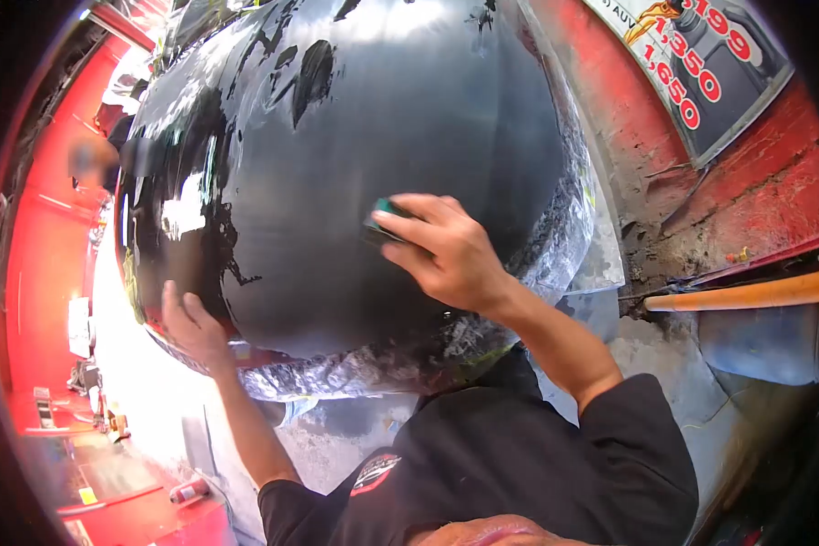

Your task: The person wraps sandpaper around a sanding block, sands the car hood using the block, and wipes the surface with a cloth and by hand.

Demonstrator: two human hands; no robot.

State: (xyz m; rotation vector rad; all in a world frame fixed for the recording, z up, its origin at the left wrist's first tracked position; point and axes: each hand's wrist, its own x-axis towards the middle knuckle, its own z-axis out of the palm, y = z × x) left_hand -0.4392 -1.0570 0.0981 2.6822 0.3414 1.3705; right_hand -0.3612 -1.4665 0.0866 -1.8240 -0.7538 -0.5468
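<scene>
A large black car panel (382, 136), which looks like a hood, spreads out in front of me. Much of its surface is dull, with glossy wet patches at the left and top. My right hand (450, 250) is closed around a small green-and-dark sanding block (384, 209) and holds it against the middle of the panel. The block's underside is hidden. At the panel's lower left, my left hand (194, 329) lies against the glossy black part with its fingers stretched out and nothing in them.
Crinkled clear plastic sheeting (364, 369) edges the panel at the front and right. A price sign (701, 73) stands on the red wall at right, above an orange pole (737, 293). At lower left, a red bottle (189, 491) lies on a red surface. Another person (96, 159) is blurred at left.
</scene>
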